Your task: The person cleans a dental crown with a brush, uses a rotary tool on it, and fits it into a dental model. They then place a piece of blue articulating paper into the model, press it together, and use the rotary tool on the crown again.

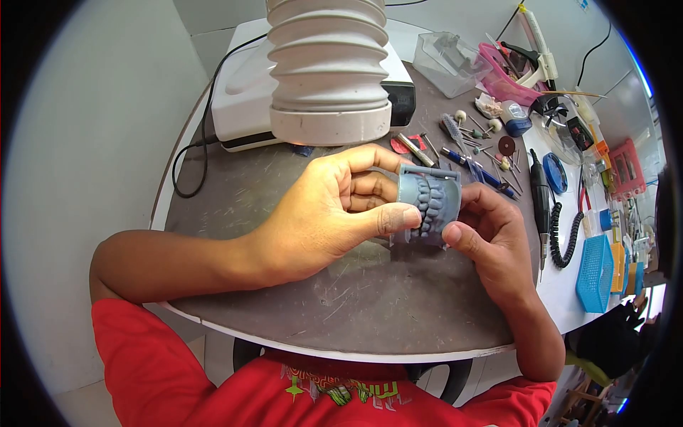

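Between my two hands is a blue-grey dental model (pixel 430 203) with upper and lower rows of teeth meeting and a bar along one edge. It is held up above the dark bench top (pixel 334 306). My left hand (pixel 341 206) grips it from the left, thumb on the front near the teeth and fingers behind. My right hand (pixel 491 231) holds the opposite side, its thumb at the lower right edge and its fingers curled around the back. The far faces of the model are hidden.
A ribbed white suction hose (pixel 329 71) hangs over the bench before a white machine (pixel 245 85). Loose burs and polishing tips lie behind the model, with a blue pen (pixel 480 171). At the right are a black handpiece (pixel 541 206) with coiled cord and a blue basket (pixel 596 274).
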`<state>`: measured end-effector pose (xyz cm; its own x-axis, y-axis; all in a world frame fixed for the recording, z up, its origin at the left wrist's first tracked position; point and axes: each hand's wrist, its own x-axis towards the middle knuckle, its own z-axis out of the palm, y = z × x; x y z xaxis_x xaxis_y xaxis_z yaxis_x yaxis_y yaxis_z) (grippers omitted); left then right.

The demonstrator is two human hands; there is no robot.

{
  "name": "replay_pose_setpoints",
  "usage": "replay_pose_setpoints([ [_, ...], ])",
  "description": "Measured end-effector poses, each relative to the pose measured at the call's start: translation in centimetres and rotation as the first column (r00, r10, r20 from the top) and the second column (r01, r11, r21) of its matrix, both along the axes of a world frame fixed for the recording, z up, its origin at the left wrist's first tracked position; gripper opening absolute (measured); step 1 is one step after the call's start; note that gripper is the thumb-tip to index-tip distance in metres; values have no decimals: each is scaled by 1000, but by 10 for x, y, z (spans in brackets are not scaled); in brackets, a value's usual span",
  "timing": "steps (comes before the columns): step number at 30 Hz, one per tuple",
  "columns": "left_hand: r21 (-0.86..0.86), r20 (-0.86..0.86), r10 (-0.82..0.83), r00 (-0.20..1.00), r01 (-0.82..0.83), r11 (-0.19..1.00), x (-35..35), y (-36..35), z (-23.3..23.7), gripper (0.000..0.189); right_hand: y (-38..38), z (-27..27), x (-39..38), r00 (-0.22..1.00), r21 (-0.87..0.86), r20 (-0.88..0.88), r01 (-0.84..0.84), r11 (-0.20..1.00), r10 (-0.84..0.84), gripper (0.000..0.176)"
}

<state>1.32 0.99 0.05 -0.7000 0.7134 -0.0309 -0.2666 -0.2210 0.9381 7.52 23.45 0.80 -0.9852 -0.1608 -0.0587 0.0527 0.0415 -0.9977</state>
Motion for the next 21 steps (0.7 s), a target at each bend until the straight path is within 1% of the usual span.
replay_pose_setpoints([
  [10, -65, 27, 5, 1000, -3, 998, 1, 0, 4, 36, -3, 2, 0, 1000, -10, 27, 5, 1000, -5, 39],
  [12, -66, 30, 1, 1000, 1, 998, 0, 0, 4, 36, -3, 2, 0, 1000, 2, -8, 7, 1000, -7, 41],
  [21, -85, 6, 14, 1000, -14, 996, 2, -2, 4, 41, -5, 2, 0, 1000, 38, 18, -3, 999, 2, 39],
])
